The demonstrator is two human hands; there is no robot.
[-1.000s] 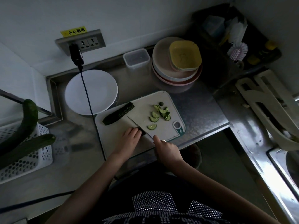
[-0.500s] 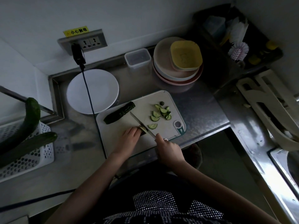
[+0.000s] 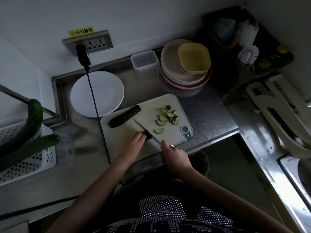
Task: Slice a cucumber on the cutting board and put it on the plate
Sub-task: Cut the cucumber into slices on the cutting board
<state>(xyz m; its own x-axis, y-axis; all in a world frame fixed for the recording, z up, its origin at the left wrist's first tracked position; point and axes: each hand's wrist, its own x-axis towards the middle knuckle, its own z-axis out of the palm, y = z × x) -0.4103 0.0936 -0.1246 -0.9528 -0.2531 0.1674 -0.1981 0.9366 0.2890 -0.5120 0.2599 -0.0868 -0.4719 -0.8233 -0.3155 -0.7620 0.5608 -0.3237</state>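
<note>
A pale cutting board [image 3: 146, 148] lies on the steel counter. A long dark cucumber half [image 3: 124, 116] rests at its far left. My left hand [image 3: 133, 145] pins a short cucumber piece [image 3: 148, 136] to the board. My right hand [image 3: 175, 157] grips a knife [image 3: 144, 130] whose blade lies across that piece, tip pointing away. Several half-moon slices [image 3: 166, 117] sit on the board's right side, one slice [image 3: 159, 131] nearer to me. A white plate [image 3: 107, 84] holding nothing stands beyond the board to the left.
A black cable [image 3: 94, 105] runs from the wall socket [image 3: 87, 41] across the plate and past the board. A white basket [image 3: 33, 158] at left holds two whole cucumbers [image 3: 32, 121]. Stacked plates with a yellow dish [image 3: 193, 58], a clear container [image 3: 144, 60] and a sink [image 3: 299, 167] are around.
The knife has moved slightly along the short cucumber piece under my left hand. The slices and the long cucumber half have not moved.
</note>
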